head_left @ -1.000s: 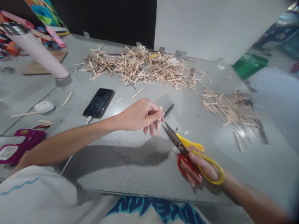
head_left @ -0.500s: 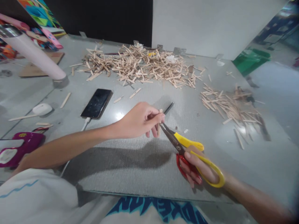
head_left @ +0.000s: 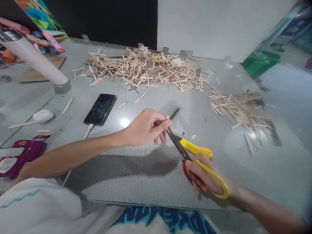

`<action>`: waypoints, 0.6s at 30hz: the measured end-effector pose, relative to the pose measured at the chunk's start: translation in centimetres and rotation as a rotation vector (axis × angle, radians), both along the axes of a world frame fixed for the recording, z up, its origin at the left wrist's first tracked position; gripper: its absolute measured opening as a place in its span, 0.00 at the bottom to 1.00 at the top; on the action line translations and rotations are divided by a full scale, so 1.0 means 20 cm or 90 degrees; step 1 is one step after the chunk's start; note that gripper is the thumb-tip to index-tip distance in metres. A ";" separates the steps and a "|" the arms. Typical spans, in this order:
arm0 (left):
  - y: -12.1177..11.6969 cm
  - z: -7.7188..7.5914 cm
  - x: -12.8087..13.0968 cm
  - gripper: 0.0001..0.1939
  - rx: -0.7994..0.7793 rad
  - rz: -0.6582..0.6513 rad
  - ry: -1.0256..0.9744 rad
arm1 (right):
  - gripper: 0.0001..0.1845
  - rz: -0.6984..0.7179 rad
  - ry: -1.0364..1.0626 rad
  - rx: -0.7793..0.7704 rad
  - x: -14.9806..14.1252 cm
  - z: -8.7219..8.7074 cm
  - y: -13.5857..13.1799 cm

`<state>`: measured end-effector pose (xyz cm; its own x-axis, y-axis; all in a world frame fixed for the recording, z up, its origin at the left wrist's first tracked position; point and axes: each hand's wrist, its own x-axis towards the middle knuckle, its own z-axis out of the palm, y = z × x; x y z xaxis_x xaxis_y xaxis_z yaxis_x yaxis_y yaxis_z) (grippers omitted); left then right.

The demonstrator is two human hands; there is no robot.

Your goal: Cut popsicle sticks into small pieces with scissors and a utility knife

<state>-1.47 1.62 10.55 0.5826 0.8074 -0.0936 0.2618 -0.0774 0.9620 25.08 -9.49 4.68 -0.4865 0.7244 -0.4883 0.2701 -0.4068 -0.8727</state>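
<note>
My left hand (head_left: 152, 127) pinches a short wooden craft stick (head_left: 167, 117) between thumb and fingers above the table. Most of the stick is hidden by the fingers. In my right hand (head_left: 203, 170) is a pair of scissors (head_left: 180, 148) with one yellow and one red handle loop. The blade tips meet the stick just below my left fingertips; whether they cut into it I cannot tell. A yellow cutter knife (head_left: 197, 148) lies on the table beside the scissors. Behind my left hand, a dark pen-like rod (head_left: 175, 112) rests on the tabletop.
A big heap of wooden sticks (head_left: 146, 70) lies at the back, with a smaller pile (head_left: 235, 109) to the right. On the left are a phone (head_left: 100, 109) on a white cable, a pink bottle (head_left: 40, 58), a white earbud case (head_left: 43, 115) and a purple device (head_left: 29, 152).
My right hand has shifted slightly left and its fingers have drawn the scissor handles closer together. The left hand keeps the stick in nearly the same place.
</note>
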 end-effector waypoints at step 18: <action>0.02 0.04 -0.03 0.21 0.075 -0.097 0.046 | 0.50 0.083 0.026 0.021 0.06 -0.02 0.00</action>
<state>-2.09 2.00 11.40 0.6944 0.7179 -0.0492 0.3059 -0.2327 0.9232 26.19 -9.50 4.33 -0.5960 0.6693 -0.4437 0.2829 -0.3421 -0.8961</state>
